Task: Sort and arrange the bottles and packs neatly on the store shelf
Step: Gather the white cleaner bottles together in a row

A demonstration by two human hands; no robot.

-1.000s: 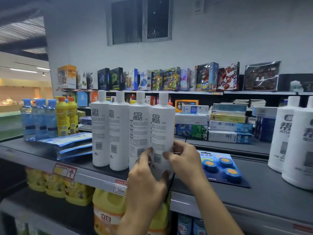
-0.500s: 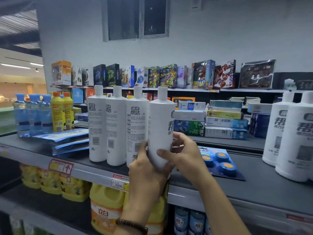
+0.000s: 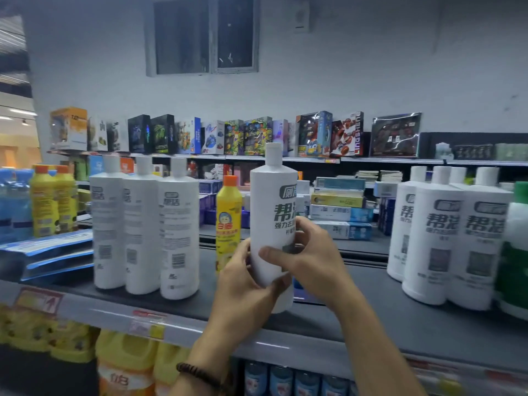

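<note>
A tall white bottle point(image 3: 273, 212) with dark print is lifted just above the dark shelf point(image 3: 371, 315), its front label turned toward me. My left hand point(image 3: 243, 284) grips its lower left side, and my right hand point(image 3: 308, 258) wraps the lower right with the thumb across the front. Three matching white bottles point(image 3: 143, 227) stand in a row to the left, back labels facing out. A small yellow bottle point(image 3: 228, 221) with an orange cap stands behind, between that row and the held bottle. Several more white bottles point(image 3: 445, 232) stand at the right.
Flat blue packs point(image 3: 51, 252) lie stacked at the left, with yellow bottles point(image 3: 53, 201) and blue water bottles point(image 3: 14, 207) behind. A green-capped bottle point(image 3: 514, 252) sits at the far right. Boxed goods point(image 3: 340, 207) fill the rear shelves. Yellow jugs point(image 3: 125, 364) stand below.
The fourth white bottle has been lifted out of the row and carried right, turned so its front label faces me. A small yellow bottle behind it is now uncovered.
</note>
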